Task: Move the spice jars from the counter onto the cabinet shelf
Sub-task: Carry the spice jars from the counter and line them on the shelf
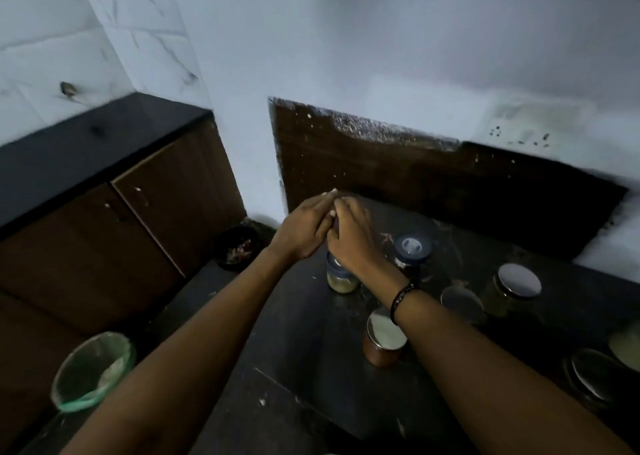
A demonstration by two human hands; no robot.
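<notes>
Several spice jars stand on the dark counter (304, 357). A small jar of pale yellow powder (341, 280) sits directly under my hands. My left hand (304, 229) and my right hand (355, 238) meet just above it, touching each other. The left fingers lie straight; the right fingers curl under them, and what they hold is hidden. Further right are a blue-lidded jar (412, 248), a dark-lidded jar (461, 301), a steel-lidded jar (518, 281) and a jar of red-brown spice with a steel lid (384, 342). No shelf is in view.
Another lidded jar (595, 380) stands at the counter's right edge. A dark wooden panel (381, 167) backs the counter. Low brown cabinets (156, 208) with a black top run along the left. A green-lined bin (91, 373) and a black bowl (237, 248) sit on the floor.
</notes>
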